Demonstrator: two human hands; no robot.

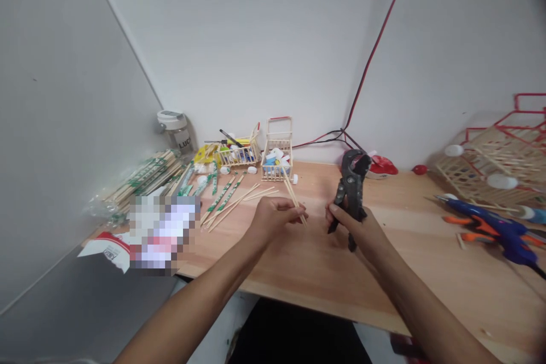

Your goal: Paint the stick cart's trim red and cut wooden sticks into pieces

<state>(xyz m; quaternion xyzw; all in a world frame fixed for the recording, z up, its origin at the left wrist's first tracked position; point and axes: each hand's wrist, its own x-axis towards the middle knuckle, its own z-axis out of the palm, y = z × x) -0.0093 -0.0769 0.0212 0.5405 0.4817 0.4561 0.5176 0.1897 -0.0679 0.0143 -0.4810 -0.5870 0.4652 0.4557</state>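
My left hand (273, 215) is closed in a pinch on thin wooden sticks (293, 195) that point up and away over the wooden table (307, 267). My right hand (356, 226) is wrapped round the handles of black cutting pliers (351, 185), held upright with the jaws at the top. The two hands are close together, a short gap between them, above the middle of the table. The pliers' jaws are a little to the right of the sticks and do not touch them.
Loose sticks and wrapped chopsticks (222, 196) lie at the left by a plastic bag of more (136, 182). Two small stick baskets (277, 153) stand by the wall. A blue glue gun (499, 230) and a larger stick frame (490, 165) are at the right. Red and black cables (362, 85) hang down the wall.
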